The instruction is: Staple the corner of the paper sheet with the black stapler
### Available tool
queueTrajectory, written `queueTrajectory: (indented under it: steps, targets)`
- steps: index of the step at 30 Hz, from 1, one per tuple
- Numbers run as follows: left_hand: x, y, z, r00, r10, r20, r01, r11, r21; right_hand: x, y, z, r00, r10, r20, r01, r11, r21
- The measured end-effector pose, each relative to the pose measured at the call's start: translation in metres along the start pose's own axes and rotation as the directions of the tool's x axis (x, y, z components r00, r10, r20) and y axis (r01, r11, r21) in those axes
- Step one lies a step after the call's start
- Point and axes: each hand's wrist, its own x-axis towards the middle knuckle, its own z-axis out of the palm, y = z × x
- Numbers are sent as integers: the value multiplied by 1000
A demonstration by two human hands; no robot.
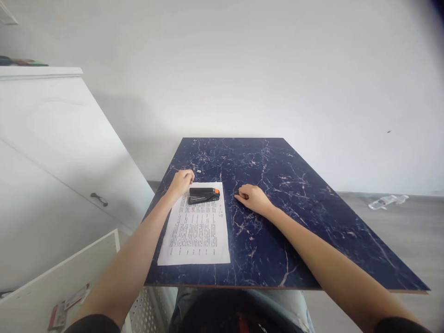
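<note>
A black stapler point(204, 195) with an orange tip lies across the top part of a printed sheet of paper point(194, 231). The sheet rests flat on the left side of a dark blue marbled table point(291, 249). My left hand point(183, 180) is beside the paper's top left corner, its fingers curled in and nothing visible in them. A tiny pale piece point(199, 171), too small to name, lies just beyond those fingers. To the right of the sheet, my right hand point(255, 199) rests on the tabletop, loosely curled with no object in it.
A white cabinet point(62, 152) stands to the left, with an open drawer point(69, 273) low beside the table. Behind the table rises a white wall point(236, 69). A clear plastic wrapper point(387, 201) lies on the grey floor at the right.
</note>
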Motion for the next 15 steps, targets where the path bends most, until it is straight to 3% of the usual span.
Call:
queueTrajectory:
  steps: [3, 8, 11, 15]
  targets:
    - [-1, -6, -1, 992, 67, 105, -92, 963, 252, -2, 7, -7, 998, -3, 61, 12, 989, -149]
    - [4, -24, -2, 990, 88, 106, -118, 939, 324, 0, 6, -3, 998, 21, 55, -10, 983, -185]
    - [7, -28, -6, 995, 97, 16, -97, 927, 363, -2, 8, -5, 998, 12, 61, -6, 994, -106]
    - [8, -32, -14, 975, 108, -196, -16, 908, 419, -4, 12, -8, 998, 2, 59, 2, 998, -65]
